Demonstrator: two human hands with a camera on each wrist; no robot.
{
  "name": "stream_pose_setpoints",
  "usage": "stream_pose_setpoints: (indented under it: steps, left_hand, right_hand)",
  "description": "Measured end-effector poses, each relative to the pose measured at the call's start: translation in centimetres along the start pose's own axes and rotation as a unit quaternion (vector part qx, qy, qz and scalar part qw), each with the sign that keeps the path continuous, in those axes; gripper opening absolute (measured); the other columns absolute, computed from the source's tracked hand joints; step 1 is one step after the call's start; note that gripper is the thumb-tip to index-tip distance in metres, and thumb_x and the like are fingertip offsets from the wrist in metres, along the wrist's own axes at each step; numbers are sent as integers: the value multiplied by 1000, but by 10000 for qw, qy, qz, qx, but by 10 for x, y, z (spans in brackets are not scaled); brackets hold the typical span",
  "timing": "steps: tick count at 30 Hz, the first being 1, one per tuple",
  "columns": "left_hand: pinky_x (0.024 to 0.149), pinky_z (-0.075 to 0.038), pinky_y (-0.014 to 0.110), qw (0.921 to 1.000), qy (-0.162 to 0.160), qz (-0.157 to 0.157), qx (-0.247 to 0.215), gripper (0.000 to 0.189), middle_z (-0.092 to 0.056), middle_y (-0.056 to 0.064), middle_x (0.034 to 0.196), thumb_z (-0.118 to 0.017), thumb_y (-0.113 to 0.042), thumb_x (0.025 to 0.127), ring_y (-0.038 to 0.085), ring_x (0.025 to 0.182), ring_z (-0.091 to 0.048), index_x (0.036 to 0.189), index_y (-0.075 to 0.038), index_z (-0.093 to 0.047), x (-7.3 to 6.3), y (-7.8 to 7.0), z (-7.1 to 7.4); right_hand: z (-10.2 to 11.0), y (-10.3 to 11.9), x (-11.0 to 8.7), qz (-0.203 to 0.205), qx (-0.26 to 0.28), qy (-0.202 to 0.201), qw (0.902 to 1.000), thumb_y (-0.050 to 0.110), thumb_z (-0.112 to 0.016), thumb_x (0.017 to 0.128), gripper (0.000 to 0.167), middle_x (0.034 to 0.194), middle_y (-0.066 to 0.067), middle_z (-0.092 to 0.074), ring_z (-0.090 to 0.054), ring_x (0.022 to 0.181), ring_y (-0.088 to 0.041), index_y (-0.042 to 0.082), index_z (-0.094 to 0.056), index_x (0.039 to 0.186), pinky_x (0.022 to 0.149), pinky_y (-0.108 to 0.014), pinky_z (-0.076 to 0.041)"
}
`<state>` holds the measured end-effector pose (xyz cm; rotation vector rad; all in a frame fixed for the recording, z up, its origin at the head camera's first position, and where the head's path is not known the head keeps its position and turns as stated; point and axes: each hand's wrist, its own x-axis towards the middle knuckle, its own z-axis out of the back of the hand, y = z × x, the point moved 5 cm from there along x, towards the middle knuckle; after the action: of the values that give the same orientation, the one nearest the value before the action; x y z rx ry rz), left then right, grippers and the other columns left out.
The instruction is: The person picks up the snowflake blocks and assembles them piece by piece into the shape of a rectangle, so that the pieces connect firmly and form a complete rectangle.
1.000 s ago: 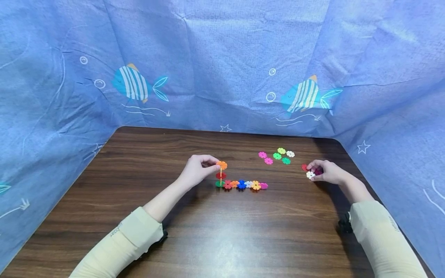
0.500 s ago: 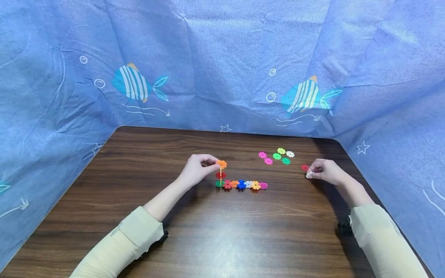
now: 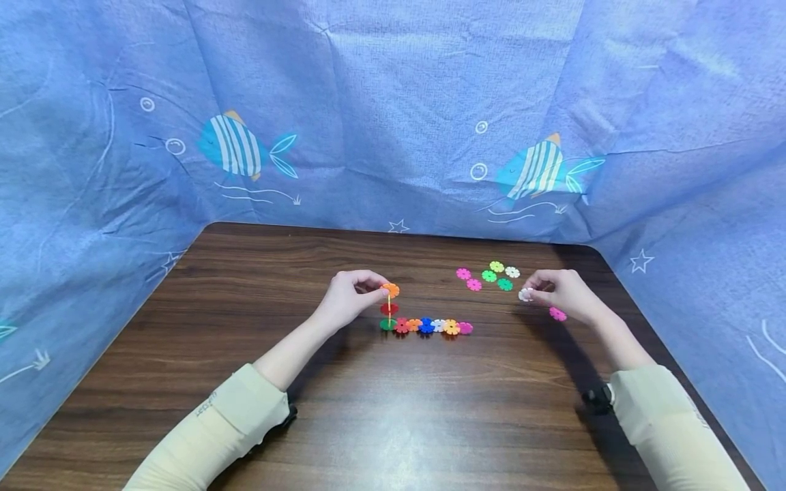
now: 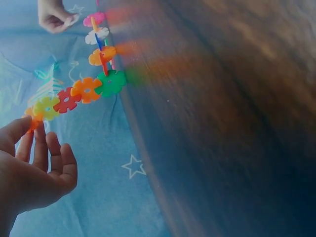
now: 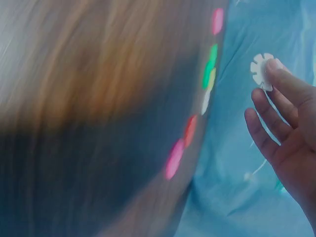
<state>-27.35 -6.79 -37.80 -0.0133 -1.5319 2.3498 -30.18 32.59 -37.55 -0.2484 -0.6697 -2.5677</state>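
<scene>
My left hand (image 3: 347, 300) pinches the orange flower-shaped plastic disc (image 3: 391, 290) at the raised end of a linked chain. In the left wrist view, a yellow disc (image 4: 47, 108), a red disc (image 4: 66, 99) and an orange disc (image 4: 86, 90) lead from it down to a green disc (image 4: 111, 83) at the table. From that corner the chain runs right along the table, through a blue disc (image 3: 426, 326) to a pink end disc (image 3: 466, 329). Between thumb and fingers, my right hand (image 3: 568, 294) holds a white flower disc (image 5: 260, 71), raised above the table.
Loose flower discs lie on the brown wooden table (image 3: 276, 273): a yellow one (image 3: 497, 266), a dark green one (image 3: 505, 284) and several others. Near the right hand are a pink disc (image 3: 557, 314) and a red disc (image 5: 190, 130). A blue fish-print cloth (image 3: 393, 123) surrounds the table.
My right hand has picked up the white disc and moved it left and upward, uncovering the pink disc and covering the red one in the head view. My left hand stays nearly still.
</scene>
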Motion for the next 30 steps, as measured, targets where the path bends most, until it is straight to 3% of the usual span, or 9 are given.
stream_pose_setpoints:
  steps: [5, 8, 12, 15, 19, 24, 30]
  left_hand:
    - [64, -51, 31, 10000, -41, -61, 36, 12, -71, 2, 86, -72, -19, 84, 17, 74, -61, 94, -13, -73, 0, -1, 1]
    - [64, -50, 31, 9999, -45, -106, 95, 12, -71, 2, 86, -72, -20, 84, 16, 73, -61, 93, -13, -73, 1, 0, 1]
    - [63, -51, 30, 9996, -104, -137, 208, 11, -71, 1, 85, -73, -19, 83, 14, 70, -61, 92, -13, -74, 2, 0, 0]
    - [62, -51, 28, 9995, -112, -169, 238, 10, -71, 2, 85, -73, -17, 82, 13, 69, -61, 92, -12, -74, 2, -1, -1]
    - [61, -51, 27, 9996, -71, -189, 196, 11, -71, 2, 84, -74, -17, 82, 14, 69, -61, 92, -12, -74, 1, -3, -1]
    - [61, -50, 29, 9997, 5, -136, 212, 11, -70, 0, 84, -73, -21, 83, 16, 71, -61, 92, -14, -74, 1, -3, -2]
    - [62, -50, 29, 9997, 38, -148, 189, 13, -70, -1, 85, -73, -23, 84, 16, 73, -60, 92, -15, -74, -1, -4, -2]
  right_hand:
    - [3, 26, 11, 149, -70, -411, 9990, 12, -76, 79, 10, 67, 6, -65, -55, 61, 0, 14, -66, 76, 57, -18, -44]
    - [3, 40, 16, 111, 140, -461, 9988, 11, -75, 80, 9, 67, 2, -68, -60, 59, -8, 11, -66, 80, 53, -18, -43]
    - [0, 58, 20, 17, 708, -426, 9966, 11, -73, 82, 12, 69, -5, -70, -65, 57, -8, 6, -67, 90, 49, -18, -46]
    - [-2, 72, 24, -45, 1087, -478, 9929, 13, -74, 82, 19, 70, -7, -71, -64, 56, -1, 4, -67, 97, 51, -19, -49]
    - [-6, 90, 28, -231, 1520, -587, 9864, 17, -74, 83, 23, 71, -8, -71, -66, 57, -5, 6, -67, 101, 53, -23, -52]
    - [-11, 108, 33, -417, 2232, -576, 9722, 18, -72, 84, 22, 74, -12, -71, -69, 60, -23, 5, -66, 101, 56, -28, -55]
    - [-26, 124, 36, -915, 3466, -177, 9334, 16, -72, 84, 29, 79, -10, -72, -68, 66, -33, -1, -62, 105, 64, -40, -57]
